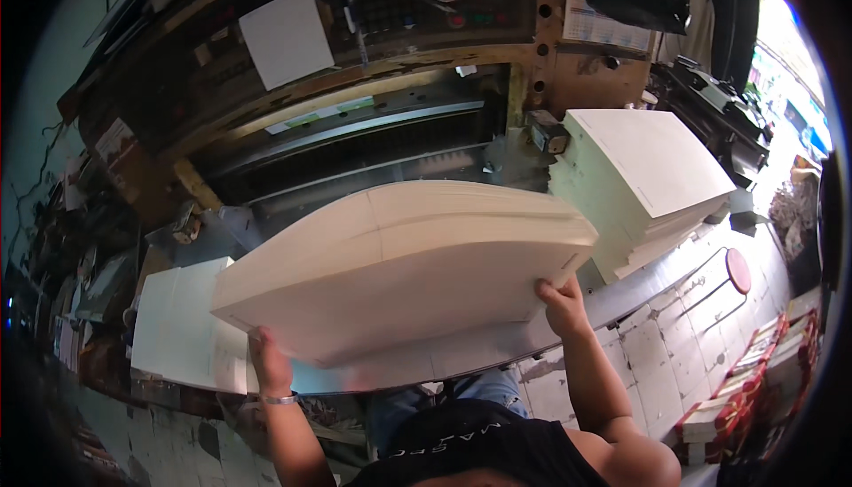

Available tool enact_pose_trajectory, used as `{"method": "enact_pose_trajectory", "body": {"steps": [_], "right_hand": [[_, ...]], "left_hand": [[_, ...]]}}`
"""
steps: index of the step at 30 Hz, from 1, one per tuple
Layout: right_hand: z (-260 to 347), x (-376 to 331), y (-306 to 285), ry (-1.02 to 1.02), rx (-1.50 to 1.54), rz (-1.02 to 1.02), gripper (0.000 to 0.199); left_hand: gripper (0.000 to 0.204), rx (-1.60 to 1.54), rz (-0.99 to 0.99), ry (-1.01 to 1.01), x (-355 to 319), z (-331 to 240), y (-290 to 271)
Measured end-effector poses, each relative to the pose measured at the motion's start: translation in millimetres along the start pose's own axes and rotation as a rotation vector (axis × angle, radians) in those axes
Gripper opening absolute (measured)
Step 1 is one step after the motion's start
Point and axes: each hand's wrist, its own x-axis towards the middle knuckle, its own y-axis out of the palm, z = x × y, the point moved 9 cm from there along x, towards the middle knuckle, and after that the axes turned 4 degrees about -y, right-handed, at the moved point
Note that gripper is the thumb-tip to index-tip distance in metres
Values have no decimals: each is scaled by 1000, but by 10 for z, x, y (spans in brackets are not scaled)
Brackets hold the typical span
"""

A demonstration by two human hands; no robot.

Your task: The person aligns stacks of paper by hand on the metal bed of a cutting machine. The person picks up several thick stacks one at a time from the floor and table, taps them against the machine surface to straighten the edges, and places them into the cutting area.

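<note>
My left hand [270, 365] grasps the left end of a thick paper stack [399, 278]; my right hand [561, 306] grasps its right end. I find the stack off-white, arched along its upper edges, its broad face tilted toward me, over the metal table [479, 361]. One paper pile [177, 332] lies left; a taller pile [652, 161] stands far right. Beyond: a dark machine [426, 21].

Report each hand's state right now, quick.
Left hand: holding the lower left edge of the large bowed paper stack, fingers mostly hidden.
Right hand: holding the same stack at its lower right end.
</note>
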Motion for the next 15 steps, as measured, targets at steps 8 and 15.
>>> {"method": "enact_pose_trajectory", "body": {"steps": [8,15], "right_hand": [[88,185,-52,-10,-12,91,53],[789,616,133,-253,18,118,62]], "left_hand": [[66,35,43,36,38,22,39],[65,84,-7,70,39,-39,85]]}}
